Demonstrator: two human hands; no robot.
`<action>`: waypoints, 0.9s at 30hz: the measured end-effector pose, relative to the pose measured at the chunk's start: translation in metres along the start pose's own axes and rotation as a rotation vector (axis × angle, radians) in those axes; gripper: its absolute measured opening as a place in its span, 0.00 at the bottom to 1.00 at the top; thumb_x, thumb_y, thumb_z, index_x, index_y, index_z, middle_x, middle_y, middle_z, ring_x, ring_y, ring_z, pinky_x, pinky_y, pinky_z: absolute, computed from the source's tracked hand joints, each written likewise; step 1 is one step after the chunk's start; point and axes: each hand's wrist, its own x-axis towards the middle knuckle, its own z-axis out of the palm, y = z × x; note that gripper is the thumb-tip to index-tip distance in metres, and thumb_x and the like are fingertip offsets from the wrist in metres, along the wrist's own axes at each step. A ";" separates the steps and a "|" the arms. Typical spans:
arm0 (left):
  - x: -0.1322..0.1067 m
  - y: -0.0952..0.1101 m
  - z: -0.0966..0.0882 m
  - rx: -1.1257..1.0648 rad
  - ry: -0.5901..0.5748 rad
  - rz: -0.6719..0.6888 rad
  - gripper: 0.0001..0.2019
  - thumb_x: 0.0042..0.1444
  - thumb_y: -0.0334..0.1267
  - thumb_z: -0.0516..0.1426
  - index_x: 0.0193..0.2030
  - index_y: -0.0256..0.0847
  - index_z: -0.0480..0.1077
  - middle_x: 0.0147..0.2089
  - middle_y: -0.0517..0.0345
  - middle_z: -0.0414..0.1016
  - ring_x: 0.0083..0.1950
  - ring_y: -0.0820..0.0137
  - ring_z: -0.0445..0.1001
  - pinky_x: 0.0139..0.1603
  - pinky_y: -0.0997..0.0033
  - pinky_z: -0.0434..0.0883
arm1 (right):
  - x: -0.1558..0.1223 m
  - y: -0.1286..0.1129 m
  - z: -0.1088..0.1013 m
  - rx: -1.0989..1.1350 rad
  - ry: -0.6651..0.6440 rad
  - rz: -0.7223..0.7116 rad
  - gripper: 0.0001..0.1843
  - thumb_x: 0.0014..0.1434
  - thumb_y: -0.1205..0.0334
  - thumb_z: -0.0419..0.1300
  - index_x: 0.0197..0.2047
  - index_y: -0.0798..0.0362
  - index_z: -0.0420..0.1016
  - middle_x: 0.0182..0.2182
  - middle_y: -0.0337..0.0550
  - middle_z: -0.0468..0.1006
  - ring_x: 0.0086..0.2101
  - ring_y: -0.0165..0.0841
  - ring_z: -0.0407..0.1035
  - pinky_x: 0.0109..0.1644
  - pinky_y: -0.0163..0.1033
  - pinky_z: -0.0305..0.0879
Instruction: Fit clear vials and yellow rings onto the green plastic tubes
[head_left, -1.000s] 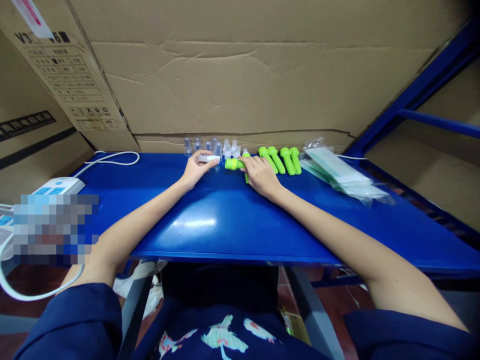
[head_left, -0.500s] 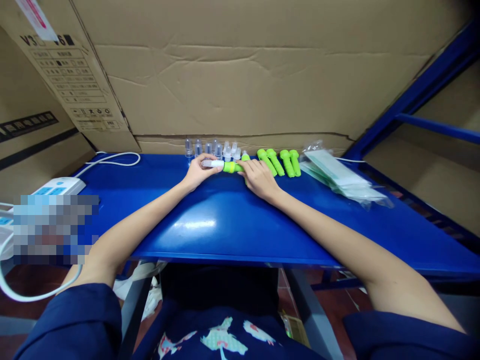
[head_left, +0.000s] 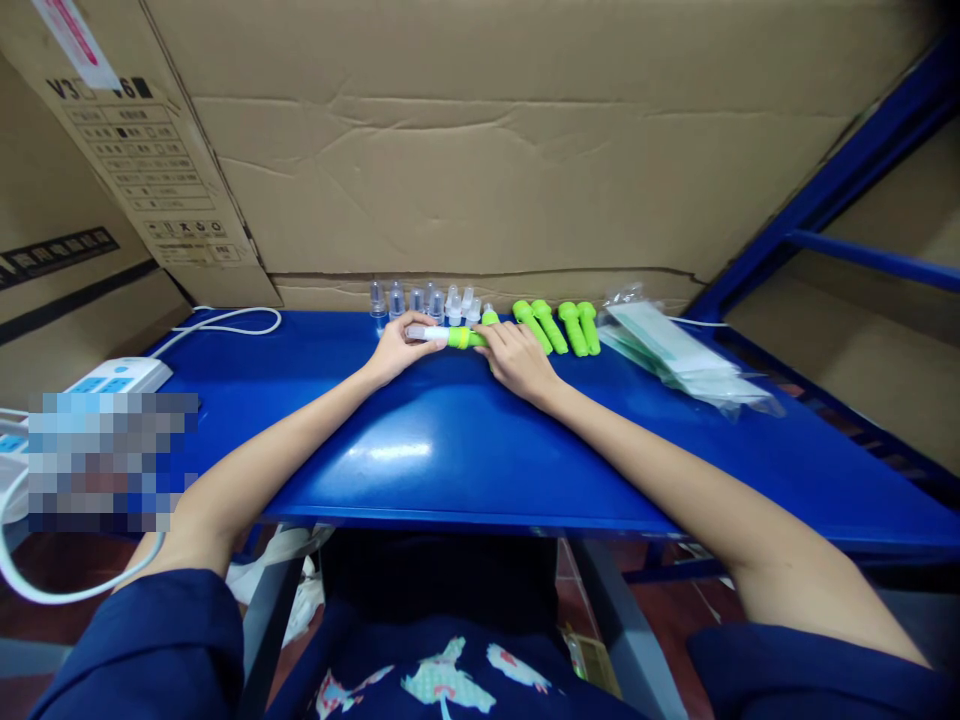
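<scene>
My left hand (head_left: 400, 350) pinches a small white-and-clear cap piece (head_left: 426, 333) at the far middle of the blue table (head_left: 420, 440). My right hand (head_left: 517, 358) grips a lime-green tube (head_left: 465, 339). The cap piece and the green tube meet end to end between my two hands, lying just above the table top. Behind them stands a row of several clear and white caps (head_left: 424, 298). To the right lie several more green tubes (head_left: 559, 325), side by side.
A stack of clear plastic bags (head_left: 679, 355) lies at the far right of the table. A white power strip (head_left: 112, 377) and its cable (head_left: 225, 320) sit at the left. Large cardboard boxes (head_left: 480, 160) wall off the back. A blue shelf frame (head_left: 847, 190) rises at the right.
My left hand has brought the white cap piece rightward until it meets the end of the green tube held by my right hand. Both hands have stayed near the same spot since.
</scene>
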 end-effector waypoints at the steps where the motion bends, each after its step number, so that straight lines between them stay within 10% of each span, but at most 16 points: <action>1: 0.000 0.001 0.000 -0.004 -0.003 -0.001 0.26 0.40 0.50 0.72 0.42 0.37 0.72 0.38 0.57 0.77 0.36 0.71 0.74 0.41 0.71 0.72 | 0.000 0.000 0.000 -0.004 -0.001 0.000 0.23 0.74 0.60 0.45 0.62 0.61 0.71 0.49 0.58 0.79 0.47 0.46 0.68 0.48 0.45 0.57; 27: -0.007 0.005 0.008 0.038 -0.132 0.003 0.32 0.44 0.54 0.71 0.50 0.39 0.68 0.48 0.51 0.76 0.42 0.69 0.76 0.39 0.72 0.71 | -0.002 -0.011 -0.003 0.024 0.023 -0.044 0.23 0.74 0.59 0.46 0.61 0.61 0.72 0.49 0.58 0.79 0.47 0.45 0.69 0.48 0.45 0.57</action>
